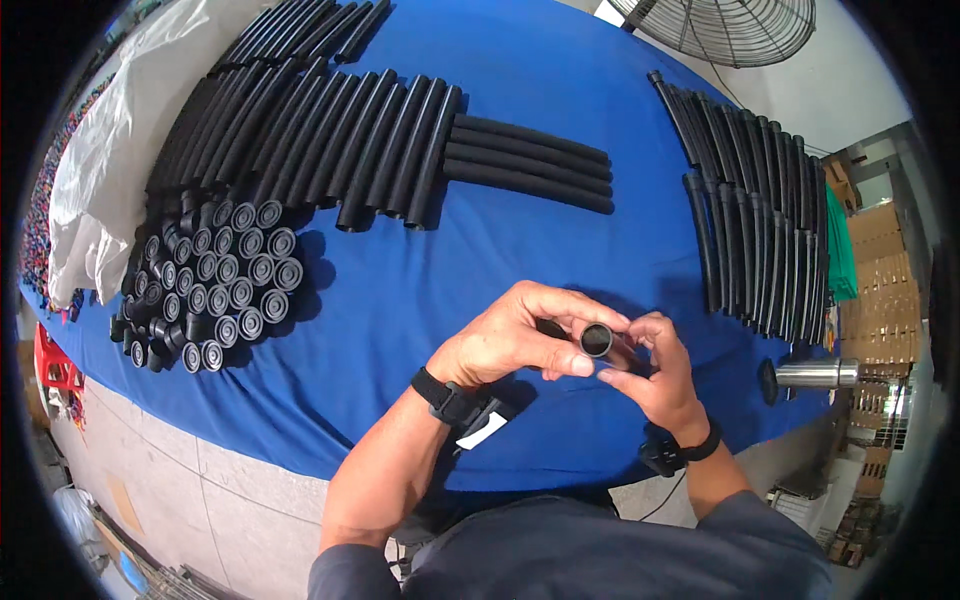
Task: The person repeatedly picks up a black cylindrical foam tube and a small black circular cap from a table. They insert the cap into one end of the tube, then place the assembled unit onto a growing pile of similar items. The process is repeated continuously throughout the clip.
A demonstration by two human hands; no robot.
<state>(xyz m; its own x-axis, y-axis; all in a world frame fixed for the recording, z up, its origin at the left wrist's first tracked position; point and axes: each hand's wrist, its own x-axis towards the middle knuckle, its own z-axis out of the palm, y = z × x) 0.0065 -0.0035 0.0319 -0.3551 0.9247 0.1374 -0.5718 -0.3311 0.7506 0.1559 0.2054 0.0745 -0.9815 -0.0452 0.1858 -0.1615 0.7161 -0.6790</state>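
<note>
Black tube [597, 342]: holding above the blue cloth [400, 290], between left hand [510, 335] and right hand [665, 375], and showing its open round end to the camera. With the left hand, pinching the black tube between thumb and fingers, close to the rim. With the right hand, pinching the black tube's body between thumb and bent fingers, right of the open end. Left of the black tube, showing a cluster of round black caps [228, 268] and leaving bare cloth between. Beyond the black tube and to its left, showing long black pipes [385, 145] side by side and, adjoining their right end, four matte tubes [530, 166] laid crosswise. Beyond the black tube and to its right, showing rows of slim black pipes [742, 170] near the cloth's right edge. Right of the black tube, near the same edge, showing a metal cylinder [818, 373]. On the torso [570, 550] side of the black tube, bordering the work with the cloth's near edge. Leaving open room beyond the black tube, up to the matte tubes.
</note>
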